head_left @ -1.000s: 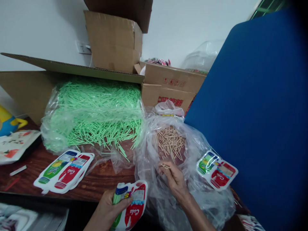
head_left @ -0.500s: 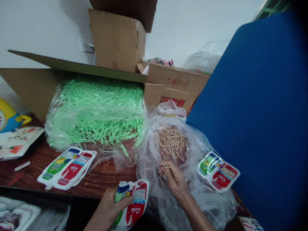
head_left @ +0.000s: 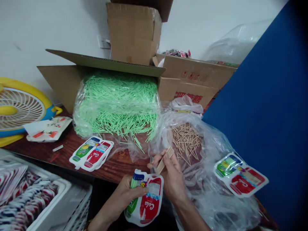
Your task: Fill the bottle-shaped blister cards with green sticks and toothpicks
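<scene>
My left hand (head_left: 128, 192) grips a printed packet (head_left: 150, 203) with green and red cola bottle shapes, thumb across its front. Just to its right, my right hand (head_left: 172, 173) is closed around a small bundle of thin tan sticks (head_left: 165, 159), held slanted above the near side of the clear plastic bag (head_left: 209, 160). Behind that hand, a loose heap of the same tan sticks (head_left: 186, 139) lies in the opened bag. Left of the heap, many light green sticks (head_left: 120, 112) spill from a clear bag inside a cardboard box.
Similar packets (head_left: 91, 152) lie stacked on the dark wooden table (head_left: 122, 165); another packet (head_left: 240, 175) rests on the plastic at right. A white crate (head_left: 60, 192) of packets stands lower left, below a yellow fan (head_left: 21, 107). Cardboard boxes (head_left: 132, 35) and a blue panel (head_left: 260, 106) border the space.
My right hand has turned and drawn back toward the packet, so the bundle now shows lengthwise. My left hand still holds the packet. The view has swung left, showing the fan and crate.
</scene>
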Tool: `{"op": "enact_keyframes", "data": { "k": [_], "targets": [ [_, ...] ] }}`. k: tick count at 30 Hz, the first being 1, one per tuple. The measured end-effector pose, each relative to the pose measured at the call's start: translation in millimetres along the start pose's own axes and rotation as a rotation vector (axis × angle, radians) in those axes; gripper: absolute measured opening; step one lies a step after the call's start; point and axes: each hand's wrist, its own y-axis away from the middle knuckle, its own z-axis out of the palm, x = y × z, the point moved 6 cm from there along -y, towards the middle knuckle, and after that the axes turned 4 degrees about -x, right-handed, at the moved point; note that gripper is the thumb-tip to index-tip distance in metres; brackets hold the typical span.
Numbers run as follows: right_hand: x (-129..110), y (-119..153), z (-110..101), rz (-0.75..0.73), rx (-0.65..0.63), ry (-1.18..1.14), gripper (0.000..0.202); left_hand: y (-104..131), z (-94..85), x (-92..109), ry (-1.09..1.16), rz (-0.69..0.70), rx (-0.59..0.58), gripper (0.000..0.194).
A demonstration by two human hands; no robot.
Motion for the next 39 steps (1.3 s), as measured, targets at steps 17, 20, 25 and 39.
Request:
{"op": "enact_keyframes", "data": {
  "k": [17,20,25,39],
  "targets": [
    [29.1,17.8,-2.8,0.147,-0.089,0.158,0.017,-1.1,-9.2,9.0,0.075,0.067,0.023,0.017],
    [23.8,15.3,-1.1,0.162,-0.170,0.148,0.014,-2.4,-12.1,16.8,0.009,0.099,0.050,0.018],
    [-2.0,4.2,0.9,0.038,-0.215,0.325,0.029,-6.1,-12.0,24.1,-0.028,0.103,0.036,0.019],
    [-0.1,5.5,-10.2,0.124,-0.242,0.479,0.014,-11.5,-19.9,42.8,-0.081,0.196,0.064,0.017]
  ]
}}
